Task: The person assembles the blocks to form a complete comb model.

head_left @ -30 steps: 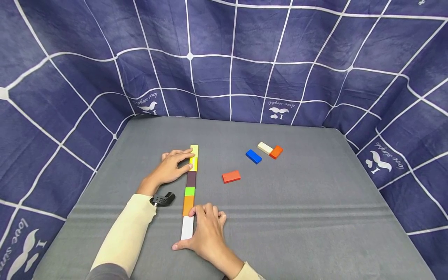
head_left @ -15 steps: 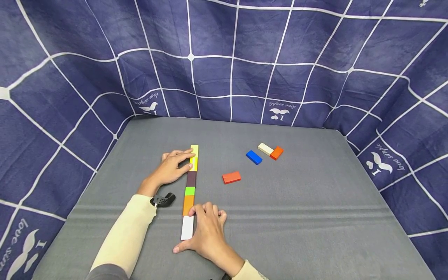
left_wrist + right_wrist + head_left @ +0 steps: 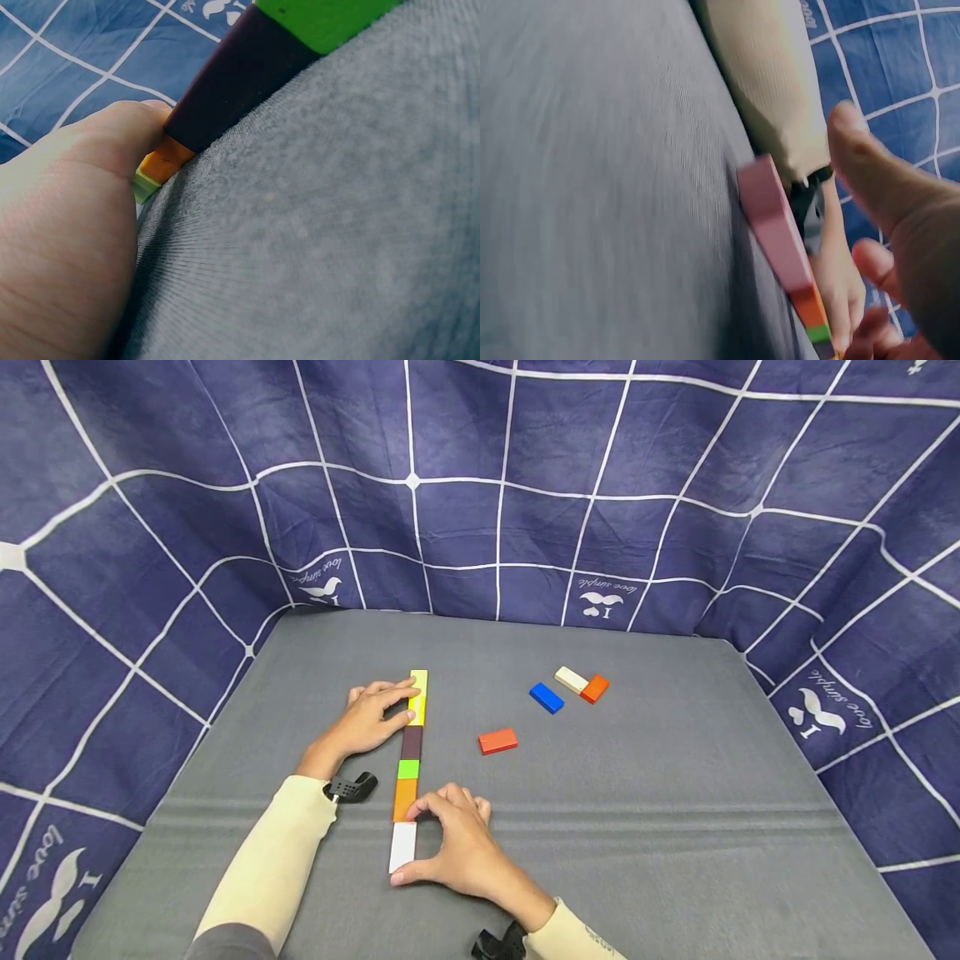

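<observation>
A straight row of flat coloured blocks runs away from the person on the left. Nearest is a white block (image 3: pixel 402 847), pinkish in the right wrist view. Beyond it lie an orange block (image 3: pixel 405 799), a green block (image 3: pixel 408 769), a dark purple block (image 3: pixel 412 743) and yellow blocks (image 3: pixel 417 708). With extended fingers, my left hand (image 3: pixel 363 718) touches the yellow end from the left. My right hand (image 3: pixel 468 852) arches beside the white block, thumb near its close end and index finger near the orange joint. In the right wrist view its thumb (image 3: pixel 862 154) stands apart from the block.
Right of the row lie a red block (image 3: pixel 498 742), a blue block (image 3: pixel 547 697), a cream block (image 3: pixel 572 680) and an orange-red block (image 3: pixel 595 688), the last two touching. A grey cloth (image 3: pixel 637 827) covers the table. Blue gridded curtains (image 3: pixel 555 460) enclose it.
My right hand has turned and shifted slightly right, its palm farther from the white block and its wrist device now in sight. The left hand and the row of blocks look unchanged.
</observation>
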A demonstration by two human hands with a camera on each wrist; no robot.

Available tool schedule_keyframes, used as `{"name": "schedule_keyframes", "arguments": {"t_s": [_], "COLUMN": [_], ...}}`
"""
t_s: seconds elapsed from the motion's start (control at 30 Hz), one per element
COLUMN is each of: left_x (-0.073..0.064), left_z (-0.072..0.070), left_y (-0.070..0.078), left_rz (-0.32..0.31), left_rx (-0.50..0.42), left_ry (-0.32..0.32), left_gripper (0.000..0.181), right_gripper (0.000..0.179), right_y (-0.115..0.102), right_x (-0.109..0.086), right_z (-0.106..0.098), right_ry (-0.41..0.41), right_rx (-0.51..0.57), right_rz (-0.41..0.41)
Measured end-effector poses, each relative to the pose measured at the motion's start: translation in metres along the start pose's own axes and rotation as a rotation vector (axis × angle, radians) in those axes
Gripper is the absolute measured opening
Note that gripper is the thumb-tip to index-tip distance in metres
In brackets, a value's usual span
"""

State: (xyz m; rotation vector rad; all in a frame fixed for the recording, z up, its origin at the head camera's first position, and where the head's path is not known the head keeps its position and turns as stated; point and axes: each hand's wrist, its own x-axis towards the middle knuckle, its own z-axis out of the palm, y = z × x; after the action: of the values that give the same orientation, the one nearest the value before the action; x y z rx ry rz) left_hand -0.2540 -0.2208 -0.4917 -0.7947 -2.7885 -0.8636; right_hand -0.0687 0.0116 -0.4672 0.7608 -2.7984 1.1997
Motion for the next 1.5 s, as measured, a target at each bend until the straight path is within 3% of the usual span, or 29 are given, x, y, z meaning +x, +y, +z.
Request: {"name": "schedule_keyframes", "arguments": {"t_s": [0.13, 0.3, 0.5, 0.77, 1.07, 1.23, 1.5], "left_x": [-0.001, -0.003, -0.001, -0.001, -0.002, -0.001, 0.002], "left_z": [-0.001, 0.0, 0.001, -0.001, 0.001, 0.002, 0.002], "left_y": [0.0, 0.001, -0.001, -0.003, 0.0, 0.0, -0.002], "left_rz": [0.002, -0.015, -0.024, -0.014, -0.016, -0.014, -0.014], "left_rx": [0.003, 0.011, 0.018, 0.014, 0.006, 0.008, 0.013], "left_ry": [0.005, -0.012, -0.014, -0.02, -0.031, -0.019, -0.012], "left_gripper": [0.048, 0.048, 0.048, 0.049, 0.049, 0.048, 0.048], "right_gripper": [0.056, 0.048, 0.041, 0.046, 0.054, 0.056, 0.053], "right_y": [0.011, 0.029, 0.056, 0.103, 0.149, 0.163, 0.166], "right_x": [0.006, 0.017, 0.037, 0.063, 0.076, 0.074, 0.078], "right_z": [-0.014, -0.04, -0.072, -0.103, -0.108, -0.103, -0.107], "right_ry": [0.005, 0.058, 0.137, 0.138, 0.048, -0.029, -0.055], "right_rx": [0.069, 0.13, 0.111, 0.103, 0.341, 0.333, 0.287], "right_rz": [-0.058, -0.052, -0.093, -0.069, 0.007, 0.004, -0.013]}}
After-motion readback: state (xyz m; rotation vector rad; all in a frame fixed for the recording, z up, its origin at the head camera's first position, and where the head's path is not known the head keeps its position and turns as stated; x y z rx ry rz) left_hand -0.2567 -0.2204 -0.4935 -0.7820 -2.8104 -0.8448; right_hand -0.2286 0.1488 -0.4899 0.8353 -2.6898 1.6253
